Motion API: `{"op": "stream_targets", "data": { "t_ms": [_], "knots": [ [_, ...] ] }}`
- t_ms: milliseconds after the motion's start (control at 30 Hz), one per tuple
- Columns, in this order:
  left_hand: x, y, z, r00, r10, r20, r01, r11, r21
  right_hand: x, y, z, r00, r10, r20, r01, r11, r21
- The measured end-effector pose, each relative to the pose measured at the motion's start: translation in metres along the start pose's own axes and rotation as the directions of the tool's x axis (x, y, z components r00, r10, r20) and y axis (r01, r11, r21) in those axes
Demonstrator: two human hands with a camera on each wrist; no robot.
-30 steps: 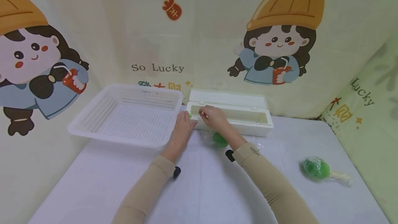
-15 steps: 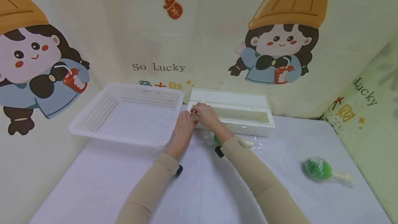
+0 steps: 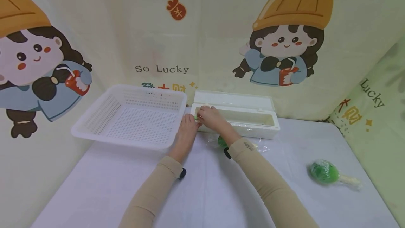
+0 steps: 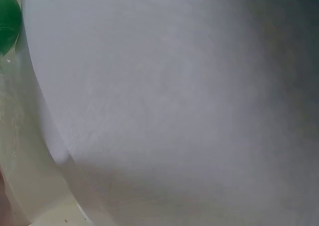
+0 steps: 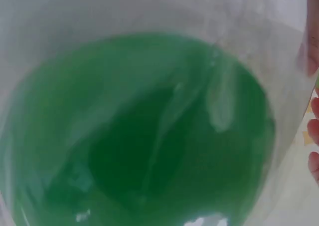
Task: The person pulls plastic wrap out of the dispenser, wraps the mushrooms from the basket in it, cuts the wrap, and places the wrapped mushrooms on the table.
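A long white box (image 3: 253,130) stands at the back with its lid raised. My left hand (image 3: 188,129) holds its left end, fingers against the side and thumb at the front. At that corner my right hand (image 3: 210,117) pinches a small green piece (image 3: 195,118). Below the right wrist lies a green maraca (image 3: 222,142) in clear plastic wrap, partly covered by the arm. Its round head (image 5: 149,126) fills the right wrist view, with fingertips (image 5: 314,130) at the right edge. In the left wrist view a green ball-like end (image 4: 7,24) shows in the top left corner.
A white perforated basket (image 3: 126,143) stands left of the left hand, its rim close to the box. Another wrapped green maraca (image 3: 324,171) lies at the right. A printed cloth (image 3: 215,38) hangs right behind the box. White cloth (image 3: 202,192) covers the table.
My right hand has moved left along the box to its left end, where its fingers meet the green piece. My left hand has stayed at the box end.
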State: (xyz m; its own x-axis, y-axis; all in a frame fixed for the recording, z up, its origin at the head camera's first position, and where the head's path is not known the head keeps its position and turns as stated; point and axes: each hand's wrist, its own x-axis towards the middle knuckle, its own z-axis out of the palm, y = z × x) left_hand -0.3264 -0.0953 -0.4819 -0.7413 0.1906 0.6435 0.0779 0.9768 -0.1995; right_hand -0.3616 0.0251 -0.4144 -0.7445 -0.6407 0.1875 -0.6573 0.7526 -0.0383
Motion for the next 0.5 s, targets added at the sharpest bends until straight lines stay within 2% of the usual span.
{"op": "stream_targets", "data": {
  "t_ms": [67, 267, 367, 500],
  "knots": [
    [0.0002, 0.0002, -0.0004, 1.0, 0.012, -0.012, -0.012, 1.0, 0.005, -0.0014, 0.0026, -0.0002, 1.0, -0.02, 0.015, 0.02, 0.999, -0.036],
    [0.0006, -0.0001, -0.0003, 0.994, 0.01, -0.108, -0.013, 1.0, -0.024, -0.0022, 0.0072, 0.0006, 0.997, -0.054, 0.052, 0.059, 0.995, -0.087],
    [0.0001, -0.0006, 0.0006, 0.997, 0.013, -0.079, -0.015, 1.0, -0.021, -0.0017, 0.0076, 0.0013, 0.997, -0.059, 0.048, 0.063, 0.994, -0.09],
    [0.0006, -0.0011, 0.0019, 0.999, 0.033, 0.0, -0.033, 0.999, 0.021, -0.0015, 0.0068, 0.0014, 0.997, -0.079, 0.009, 0.08, 0.991, -0.106]
  ]
}}
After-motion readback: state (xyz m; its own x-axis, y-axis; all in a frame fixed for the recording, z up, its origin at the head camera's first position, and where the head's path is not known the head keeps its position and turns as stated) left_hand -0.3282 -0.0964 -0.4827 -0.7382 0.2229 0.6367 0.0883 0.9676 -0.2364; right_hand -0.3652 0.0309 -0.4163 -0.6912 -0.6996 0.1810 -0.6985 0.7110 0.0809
